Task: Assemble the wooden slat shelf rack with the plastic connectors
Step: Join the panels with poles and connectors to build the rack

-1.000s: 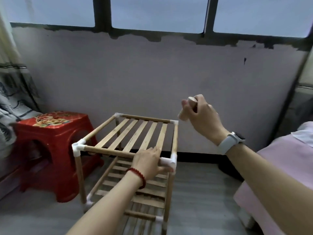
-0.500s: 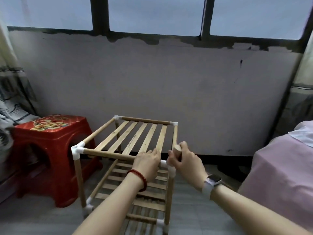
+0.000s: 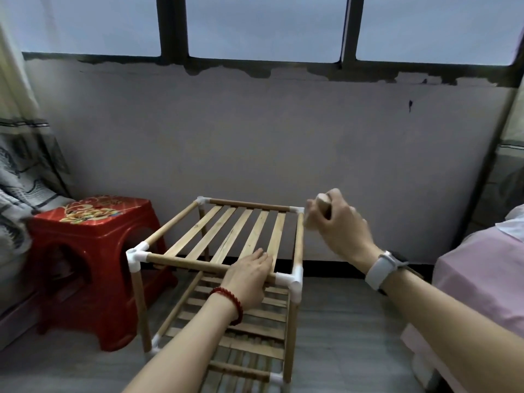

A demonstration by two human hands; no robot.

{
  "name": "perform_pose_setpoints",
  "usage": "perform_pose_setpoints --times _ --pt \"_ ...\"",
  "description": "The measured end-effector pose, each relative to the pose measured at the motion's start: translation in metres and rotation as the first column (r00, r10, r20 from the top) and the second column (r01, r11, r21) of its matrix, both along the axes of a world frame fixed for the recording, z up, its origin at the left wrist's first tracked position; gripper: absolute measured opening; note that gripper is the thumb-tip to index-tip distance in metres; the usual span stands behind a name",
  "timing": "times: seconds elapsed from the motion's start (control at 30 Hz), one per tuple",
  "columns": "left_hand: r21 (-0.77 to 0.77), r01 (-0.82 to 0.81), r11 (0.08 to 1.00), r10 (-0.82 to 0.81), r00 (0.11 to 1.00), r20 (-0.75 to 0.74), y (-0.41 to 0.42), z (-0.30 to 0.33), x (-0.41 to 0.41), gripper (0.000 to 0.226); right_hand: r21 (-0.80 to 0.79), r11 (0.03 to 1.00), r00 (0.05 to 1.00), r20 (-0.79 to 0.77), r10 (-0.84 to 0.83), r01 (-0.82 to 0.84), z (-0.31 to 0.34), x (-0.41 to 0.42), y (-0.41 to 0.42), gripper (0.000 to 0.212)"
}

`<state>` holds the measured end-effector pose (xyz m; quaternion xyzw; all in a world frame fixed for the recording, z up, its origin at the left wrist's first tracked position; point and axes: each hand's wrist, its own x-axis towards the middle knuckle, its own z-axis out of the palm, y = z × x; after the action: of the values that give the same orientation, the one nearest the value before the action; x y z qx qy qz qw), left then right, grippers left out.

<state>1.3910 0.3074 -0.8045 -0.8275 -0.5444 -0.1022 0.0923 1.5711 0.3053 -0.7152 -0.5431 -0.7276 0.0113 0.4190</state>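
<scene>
Wooden slats and poles, joined by white plastic connectors, already make up the rack (image 3: 226,251), which stands on the floor (image 3: 340,321) between a red stool (image 3: 93,251) and a pink-covered bed (image 3: 482,279). Two tiers are built, with a third set of slats low down.

The left hand (image 3: 249,279) lies palm-down on the front rail of the top tier, just left of the near right connector (image 3: 293,280). Its fingers (image 3: 262,258) are straight and reach onto the slats, pressing, not gripping. This looks meant to steady the frame against a knock.

The right hand (image 3: 337,222) is raised above and beside the rack's far right corner, fist curled round a short wooden peg (image 3: 323,200) whose round end sticks out at the top of the fist. Held like that, it probably serves as a mallet for driving a corner joint home.

The peg is clear of the rack, touching nothing but the gripping fingers. The near right connector sits below it and nearer the camera, just beside the left fingertips, so a blow there calls for care.
</scene>
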Motion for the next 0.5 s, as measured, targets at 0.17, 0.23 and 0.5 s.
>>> perform_pose_setpoints --times 0.17,0.23,0.5 --pt "0.042 -0.017 0.999 0.018 1.000 -0.015 0.001 -0.006 0.002 0.060 -0.198 0.979 0.951 0.291 0.108 -0.051 -0.053 -0.028 -0.024 0.025" --pt "0.058 -0.036 0.998 0.036 0.999 0.002 0.000 -0.007 0.001 0.054 -0.168 0.985 0.883 0.456 0.112 -0.038 -0.039 -0.028 -0.014 0.030" --pt "0.075 -0.231 0.970 0.231 0.973 0.010 -0.015 -0.015 0.003 0.061 -0.174 0.985 0.939 0.340 0.050 0.011 -0.055 -0.031 -0.030 0.030"
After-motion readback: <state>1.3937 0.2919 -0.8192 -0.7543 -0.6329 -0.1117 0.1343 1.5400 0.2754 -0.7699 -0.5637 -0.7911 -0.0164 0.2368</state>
